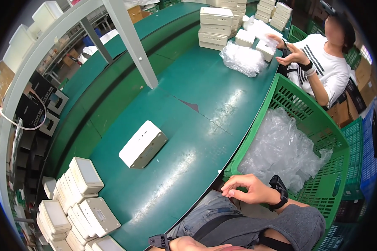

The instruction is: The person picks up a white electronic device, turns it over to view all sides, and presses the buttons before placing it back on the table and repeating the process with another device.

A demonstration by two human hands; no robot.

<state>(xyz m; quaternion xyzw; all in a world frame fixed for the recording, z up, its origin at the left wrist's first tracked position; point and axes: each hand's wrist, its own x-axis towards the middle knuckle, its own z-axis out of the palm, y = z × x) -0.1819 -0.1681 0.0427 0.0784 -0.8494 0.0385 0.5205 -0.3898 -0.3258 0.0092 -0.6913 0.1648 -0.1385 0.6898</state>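
Observation:
My right hand [250,189] hovers above my lap, beside the green crate's near rim. Its fingers are loosely bent, with the thumb apart from them and nothing in between. A black band with a small device circles that wrist. At the lower edge, my left forearm and a black wrist device [158,241] show, but the hand itself lies outside the picture. A white box-shaped device [143,144] with small openings along its sides rests alone on the green work surface [184,138], away from both hands.
Cream-coloured devices [86,175] are stacked at the lower left. Clear plastic bags fill the green crate [331,121]. Across the surface a co-worker [322,58] handles things beside more stacked devices [215,27] and a plastic-wrapped bundle [243,58]. A grey metal post [132,44] stands upper left.

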